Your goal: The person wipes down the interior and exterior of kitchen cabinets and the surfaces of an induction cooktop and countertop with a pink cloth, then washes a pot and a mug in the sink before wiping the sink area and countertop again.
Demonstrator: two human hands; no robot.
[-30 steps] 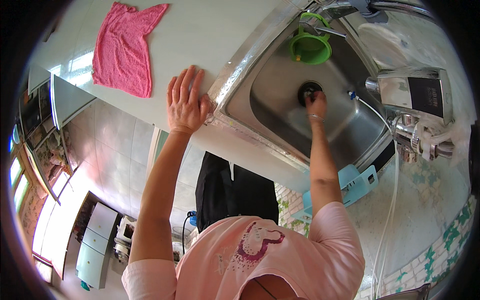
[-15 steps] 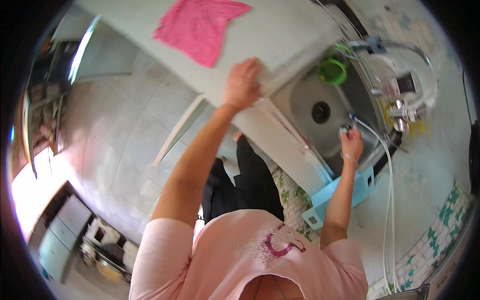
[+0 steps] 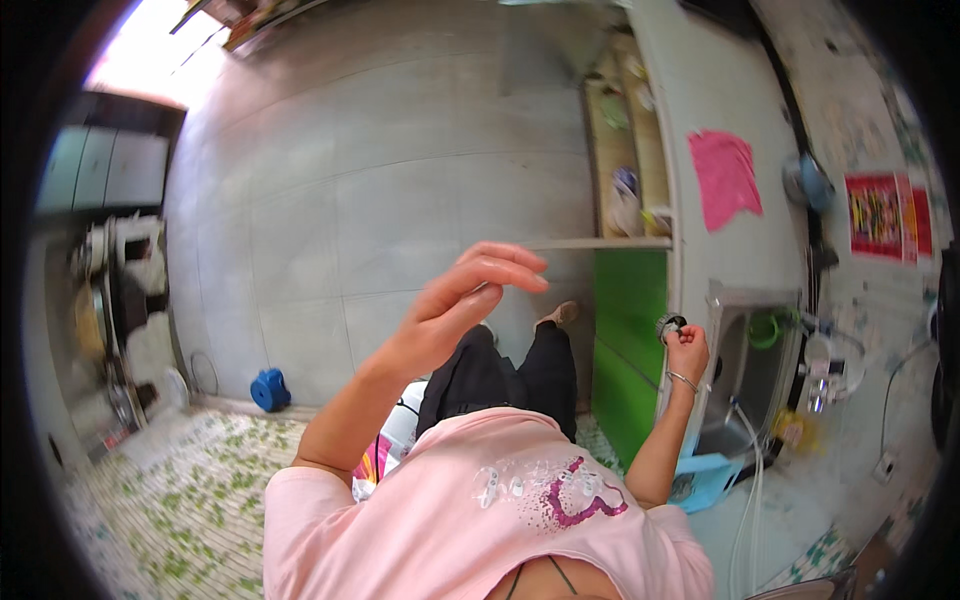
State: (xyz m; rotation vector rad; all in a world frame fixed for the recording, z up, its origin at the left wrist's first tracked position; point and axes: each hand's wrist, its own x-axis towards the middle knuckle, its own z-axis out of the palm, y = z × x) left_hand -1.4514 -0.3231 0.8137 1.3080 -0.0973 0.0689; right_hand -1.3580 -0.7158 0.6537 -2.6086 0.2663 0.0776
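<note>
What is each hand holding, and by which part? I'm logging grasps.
The right hand pinches a small dark round strainer by its rim, at the fingers. The left hand holds nothing.

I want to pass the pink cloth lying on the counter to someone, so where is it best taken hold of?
Probably by the ragged corner nearest the sink, pinched from above. The pink cloth lies flat and spread on the pale counter, so nothing stands up to grip; that uneven lower edge looks the easiest place to get fingers under. The right hand, holding a small dark round thing, is the nearer one.
</note>
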